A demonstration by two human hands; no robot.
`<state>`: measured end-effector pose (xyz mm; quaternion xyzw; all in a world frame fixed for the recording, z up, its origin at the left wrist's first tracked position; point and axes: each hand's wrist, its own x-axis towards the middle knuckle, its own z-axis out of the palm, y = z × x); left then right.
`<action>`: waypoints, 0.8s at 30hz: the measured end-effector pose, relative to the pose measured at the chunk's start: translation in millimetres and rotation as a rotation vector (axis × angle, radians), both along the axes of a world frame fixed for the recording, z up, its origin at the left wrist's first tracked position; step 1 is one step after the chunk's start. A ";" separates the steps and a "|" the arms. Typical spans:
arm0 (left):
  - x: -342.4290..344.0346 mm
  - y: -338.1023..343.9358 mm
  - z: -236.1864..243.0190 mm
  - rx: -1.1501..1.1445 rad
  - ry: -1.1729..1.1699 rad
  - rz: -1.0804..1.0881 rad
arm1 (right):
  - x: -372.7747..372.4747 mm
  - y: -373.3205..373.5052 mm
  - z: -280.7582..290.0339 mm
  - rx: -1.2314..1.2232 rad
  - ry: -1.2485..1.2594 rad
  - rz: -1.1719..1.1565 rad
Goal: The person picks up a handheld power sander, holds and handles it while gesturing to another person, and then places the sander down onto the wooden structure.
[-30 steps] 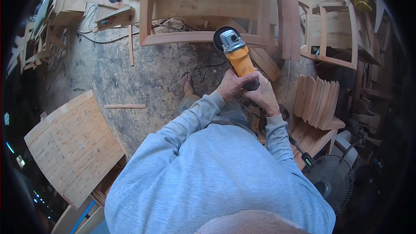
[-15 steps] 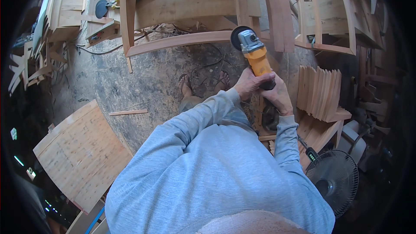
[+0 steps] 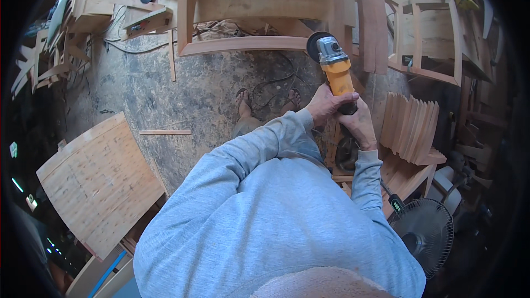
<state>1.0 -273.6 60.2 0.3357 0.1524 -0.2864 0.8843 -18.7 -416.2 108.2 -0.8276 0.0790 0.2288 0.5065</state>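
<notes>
Both my hands are wrapped round a yellow angle grinder (image 3: 338, 76) with a silver head and a dark round disc. My left hand (image 3: 326, 105) grips the rear of its body from the left. Lower down, my right hand (image 3: 361, 127) closes on the black back end. The disc lies by the right end of the front rail of a wooden frame (image 3: 254, 45); whether it touches the wood I cannot tell.
A reddish board (image 3: 372, 25) stands right of the frame. Notched wooden pieces (image 3: 409, 127) are stacked at my right, with a fan (image 3: 422, 237) behind them. A large wooden panel (image 3: 99, 182) lies left. Cords cross the floor, and a thin stick (image 3: 164, 132) lies there.
The whole view has shifted, so the frame and floor sit further right and slightly higher. The grinder has moved right in the picture, still by the frame's right corner. Both hands keep their grip.
</notes>
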 end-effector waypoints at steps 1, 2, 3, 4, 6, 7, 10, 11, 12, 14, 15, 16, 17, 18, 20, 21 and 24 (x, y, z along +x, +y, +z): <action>-1.1 7.2 1.4 -0.004 0.002 0.015 | 0.9 7.3 1.2 0.003 -0.006 0.014; -2.1 14.6 2.9 -0.009 0.003 0.031 | 1.8 14.9 2.4 0.006 -0.012 0.028; -3.0 22.3 3.8 -0.013 0.004 0.047 | 2.6 22.7 3.4 0.010 -0.018 0.043; -3.5 30.8 4.0 -0.010 0.003 0.058 | 3.5 31.3 4.0 0.012 -0.019 0.055; -4.7 48.2 3.9 0.023 -0.005 0.055 | 4.7 48.9 5.3 0.038 -0.029 0.070; -5.2 57.1 3.6 0.040 -0.008 0.055 | 5.5 57.6 5.8 0.051 -0.034 0.078; -7.3 82.3 0.6 0.069 -0.015 0.073 | 8.4 80.6 3.4 0.060 -0.042 0.110; -8.3 90.5 -1.4 0.080 -0.018 0.081 | 8.9 87.7 0.7 0.055 -0.045 0.121; -9.3 98.7 -3.0 0.092 -0.021 0.088 | 9.5 94.8 -1.9 0.051 -0.048 0.133; -11.0 114.5 -4.9 0.104 -0.023 0.107 | 12.0 109.0 -5.0 0.047 -0.051 0.156; -12.1 122.1 -5.1 0.102 -0.015 0.128 | 13.4 116.6 -6.0 0.042 -0.049 0.175; -13.5 129.6 -5.3 0.101 -0.008 0.148 | 14.7 124.4 -6.8 0.038 -0.047 0.195; -14.9 137.1 -5.5 0.099 -0.001 0.169 | 16.0 132.2 -7.6 0.033 -0.045 0.214; -15.9 144.8 -5.5 0.098 0.005 0.189 | 17.1 139.8 -8.6 0.029 -0.043 0.233; -17.6 160.4 -3.6 0.104 0.005 0.216 | 18.6 153.7 -12.1 0.040 -0.056 0.259; -18.6 168.2 -2.5 0.110 0.005 0.231 | 19.4 160.6 -14.1 0.052 -0.068 0.273; -21.4 189.2 2.3 0.122 0.003 0.271 | 21.9 180.3 -15.8 0.076 -0.092 0.311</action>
